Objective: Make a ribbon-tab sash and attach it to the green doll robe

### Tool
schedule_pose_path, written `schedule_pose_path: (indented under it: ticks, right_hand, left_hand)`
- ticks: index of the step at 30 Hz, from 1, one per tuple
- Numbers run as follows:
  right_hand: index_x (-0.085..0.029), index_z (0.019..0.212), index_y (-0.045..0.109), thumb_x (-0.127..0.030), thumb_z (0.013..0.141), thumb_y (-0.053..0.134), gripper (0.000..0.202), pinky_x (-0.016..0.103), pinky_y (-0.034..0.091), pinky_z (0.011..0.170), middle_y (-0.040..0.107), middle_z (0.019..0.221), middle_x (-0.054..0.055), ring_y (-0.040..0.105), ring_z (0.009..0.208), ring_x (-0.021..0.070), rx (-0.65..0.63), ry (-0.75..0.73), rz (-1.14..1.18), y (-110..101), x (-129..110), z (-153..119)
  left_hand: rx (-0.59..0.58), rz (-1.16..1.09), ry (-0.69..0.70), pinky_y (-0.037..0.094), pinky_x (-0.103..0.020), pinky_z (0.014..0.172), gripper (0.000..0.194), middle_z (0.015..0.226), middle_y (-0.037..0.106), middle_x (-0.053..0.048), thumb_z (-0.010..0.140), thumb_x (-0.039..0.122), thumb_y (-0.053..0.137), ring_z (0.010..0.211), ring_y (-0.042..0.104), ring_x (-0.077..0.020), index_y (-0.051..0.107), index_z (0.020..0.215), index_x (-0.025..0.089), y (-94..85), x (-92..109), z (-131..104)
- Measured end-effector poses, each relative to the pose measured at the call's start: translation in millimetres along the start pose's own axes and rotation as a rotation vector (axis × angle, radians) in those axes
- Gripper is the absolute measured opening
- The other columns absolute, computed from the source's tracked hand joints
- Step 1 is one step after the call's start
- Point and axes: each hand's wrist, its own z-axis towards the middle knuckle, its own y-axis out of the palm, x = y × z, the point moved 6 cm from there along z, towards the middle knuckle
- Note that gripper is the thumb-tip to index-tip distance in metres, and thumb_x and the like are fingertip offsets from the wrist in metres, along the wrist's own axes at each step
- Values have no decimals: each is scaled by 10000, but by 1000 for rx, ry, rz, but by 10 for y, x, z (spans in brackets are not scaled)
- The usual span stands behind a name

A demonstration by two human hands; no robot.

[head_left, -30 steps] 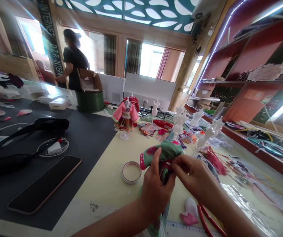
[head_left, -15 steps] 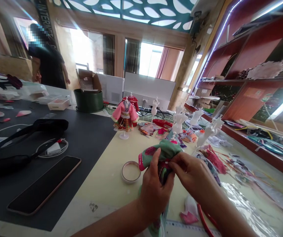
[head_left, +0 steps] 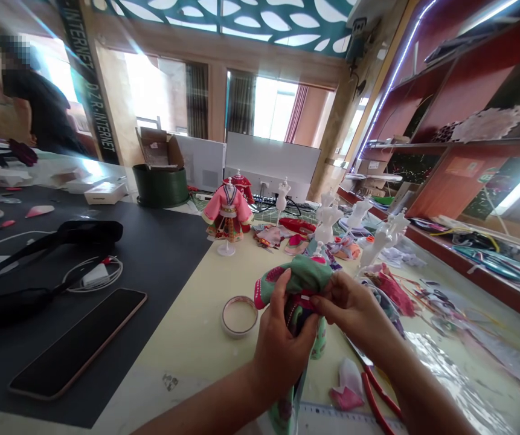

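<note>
A small green garment with pink trim (head_left: 307, 273) is held up over the pale table (head_left: 191, 320), on a small white mannequin whose neck shows at the top. My left hand (head_left: 280, 341) grips the garment from the left, fingers and thumb around its dark middle. My right hand (head_left: 348, 305) pinches its pink band from the right, close to the left fingertips. A roll of tape (head_left: 240, 316) lies left of my left hand. Red-handled scissors (head_left: 374, 393) and a pink-and-white fabric piece (head_left: 348, 385) lie below my right hand.
A dressed mannequin in pink (head_left: 227, 211) stands beyond the tape. Bare white mannequins (head_left: 327, 222) and fabric scraps stand and lie behind the garment. A phone (head_left: 81, 344) and black straps (head_left: 37, 293) are on the dark mat. A person (head_left: 44, 109) is at back left.
The person at the back has moved left. My right hand has shifted slightly, and more of the green garment and the scissors' blades shows beneath it. Both hands still hold the garment.
</note>
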Motion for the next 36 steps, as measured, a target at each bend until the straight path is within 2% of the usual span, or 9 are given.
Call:
schedule_pose_path:
  ticks: [5,11,20,26,28,32,36]
  right_hand:
    - [-223,735,440,-249,728,615,177,252,354,497,493,608,-51,461,551,119,45,-24,-23,-25,3,-30]
    - [-220,774,455,-270,793,573,129,249,383,507,490,607,-56,466,557,115,-71,-34,93,10,-43,-99]
    - [-219,797,446,-246,760,601,161,259,389,535,491,648,-54,480,592,122,48,-35,45,54,-16,-53]
    - [-224,737,415,-243,745,606,192,255,375,521,458,621,-59,459,573,118,50,-19,46,47,-21,-74]
    - [-223,749,421,-251,753,603,185,257,377,529,465,634,-56,458,575,116,68,-23,28,39,-14,-83]
    - [-223,797,446,-269,765,601,164,268,397,558,502,675,-43,482,598,124,77,-24,10,54,-2,-92]
    - [-221,869,479,-288,760,613,185,276,421,577,515,679,-34,530,655,152,55,0,34,73,-18,-77]
  left_hand:
    - [20,5,8,446,-433,969,648,1252,568,-101,808,251,617,1128,562,-242,284,1364,275,-9,-16,-9]
    - [53,-77,-35,457,-414,962,693,1279,553,-92,797,233,632,1151,552,-240,271,1385,294,-29,-8,16]
    - [52,-66,-31,457,-406,968,696,1272,559,-101,792,232,636,1159,549,-246,279,1387,269,-34,-7,11]
    - [22,-136,-51,458,-389,967,718,1245,580,-94,775,180,630,1128,569,-235,264,1386,261,-27,52,31]
    - [3,-220,-88,478,-369,939,700,1196,609,-93,779,162,609,1073,601,-220,261,1381,240,-30,105,75]
    - [41,-385,-248,532,-316,791,631,1040,674,-84,802,210,591,905,664,-202,298,1362,204,-89,144,154]
    - [40,-517,-361,527,-259,708,675,892,699,-46,776,220,646,832,673,-186,318,1365,216,-114,135,176]
